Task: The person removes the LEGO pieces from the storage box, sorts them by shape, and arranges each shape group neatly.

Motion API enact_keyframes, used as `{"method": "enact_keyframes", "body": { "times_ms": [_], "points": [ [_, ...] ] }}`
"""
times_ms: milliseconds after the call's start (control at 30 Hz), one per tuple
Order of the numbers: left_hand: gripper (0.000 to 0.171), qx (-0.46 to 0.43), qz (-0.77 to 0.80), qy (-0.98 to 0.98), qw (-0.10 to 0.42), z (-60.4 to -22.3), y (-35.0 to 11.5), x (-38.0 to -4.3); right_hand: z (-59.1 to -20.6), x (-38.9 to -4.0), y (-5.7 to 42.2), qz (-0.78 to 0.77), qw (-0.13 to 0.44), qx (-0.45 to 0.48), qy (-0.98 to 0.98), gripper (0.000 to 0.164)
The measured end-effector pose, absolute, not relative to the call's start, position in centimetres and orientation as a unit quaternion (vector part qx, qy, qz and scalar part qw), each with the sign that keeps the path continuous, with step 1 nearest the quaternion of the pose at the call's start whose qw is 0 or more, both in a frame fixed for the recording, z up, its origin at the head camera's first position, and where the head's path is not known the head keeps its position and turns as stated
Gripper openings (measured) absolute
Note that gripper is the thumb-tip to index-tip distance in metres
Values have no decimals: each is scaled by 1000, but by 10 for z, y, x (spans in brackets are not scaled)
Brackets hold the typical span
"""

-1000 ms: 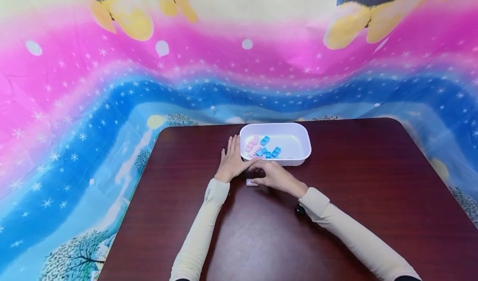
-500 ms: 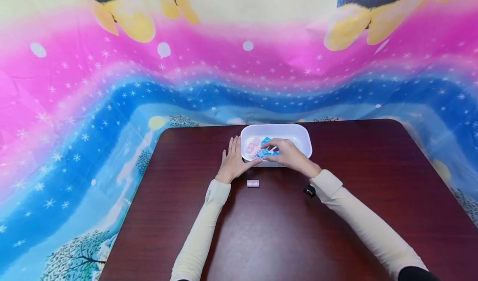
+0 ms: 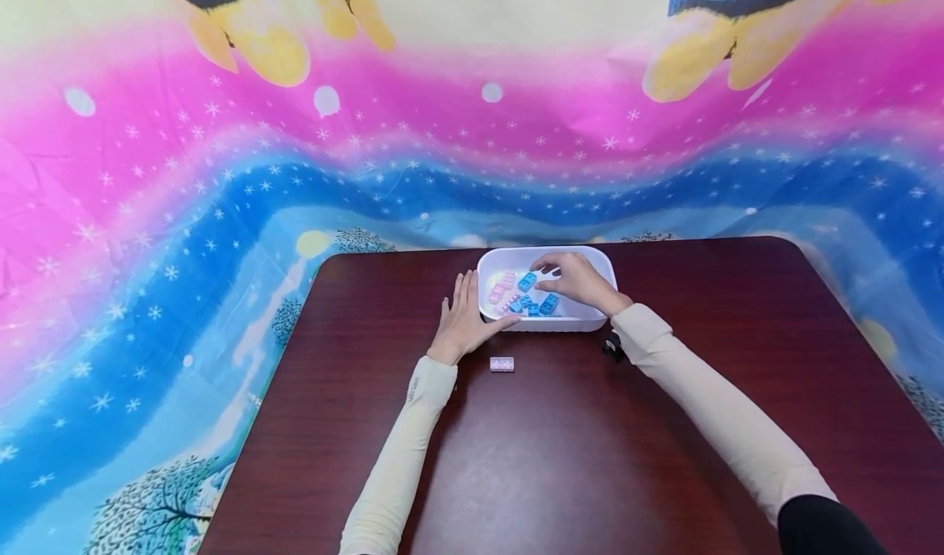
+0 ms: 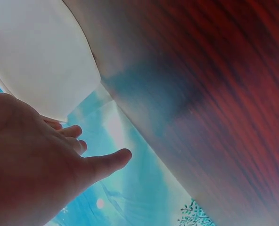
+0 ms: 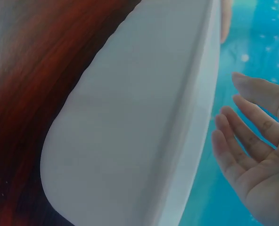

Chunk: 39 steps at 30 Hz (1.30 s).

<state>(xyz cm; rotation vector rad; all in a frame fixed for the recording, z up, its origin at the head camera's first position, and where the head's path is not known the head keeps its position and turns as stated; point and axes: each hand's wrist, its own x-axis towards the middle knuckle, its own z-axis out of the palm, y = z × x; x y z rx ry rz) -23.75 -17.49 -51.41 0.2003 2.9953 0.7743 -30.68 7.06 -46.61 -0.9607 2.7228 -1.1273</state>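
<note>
A white plastic tub (image 3: 568, 325) holds several blue building bricks (image 3: 549, 303) and pink building bricks (image 3: 496, 294). My left hand (image 3: 460, 325) lies along the tub's left side, fingers straight and thumb stretched across the front corner. Over the inside of the tub is my right hand (image 3: 578, 280), its thumb and fingers apart near a blue brick (image 3: 527, 281). In the right wrist view nothing shows between the fingers of that hand (image 5: 262, 150). One pink brick (image 3: 502, 364) lies on the table in front of the tub.
The dark red wooden table (image 3: 664, 424) carries the tub close to its back edge. Behind it hangs a colourful printed cloth (image 3: 413, 120). A small black device (image 3: 612, 347) sits at the right wrist.
My right hand has left the pink brick on the table and moved up over the tub, then slightly farther back and right. The left hand has stayed at the tub's side.
</note>
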Motion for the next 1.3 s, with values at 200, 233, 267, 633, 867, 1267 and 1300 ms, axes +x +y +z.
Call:
{"method": "enact_keyframes", "body": {
  "times_ms": [200, 233, 267, 633, 867, 1267, 1300],
  "points": [
    [123, 65, 250, 966, 14, -516, -177, -238, -474, -321, 65, -342, 40, -309, 886, 33],
    [123, 65, 252, 966, 15, -516, -178, -237, -475, -323, 64, -338, 43, -310, 888, 32],
    [123, 64, 252, 965, 17, -516, -178, -237, -477, -325, 62, -333, 47, -311, 889, 32],
    [124, 65, 258, 964, 16, -518, -179, -238, -486, -339, 45, -289, 76, -310, 903, 31],
    [123, 68, 258, 964, 14, -517, -177, -238, -495, -344, 40, -281, 107, -287, 910, 32],
    [124, 64, 258, 964, 17, -517, -178, -239, -503, -349, 36, -275, 113, -276, 914, 36],
    [124, 63, 258, 964, 18, -516, -178, -239, -504, -350, 36, -273, 113, -276, 915, 35]
  ]
}}
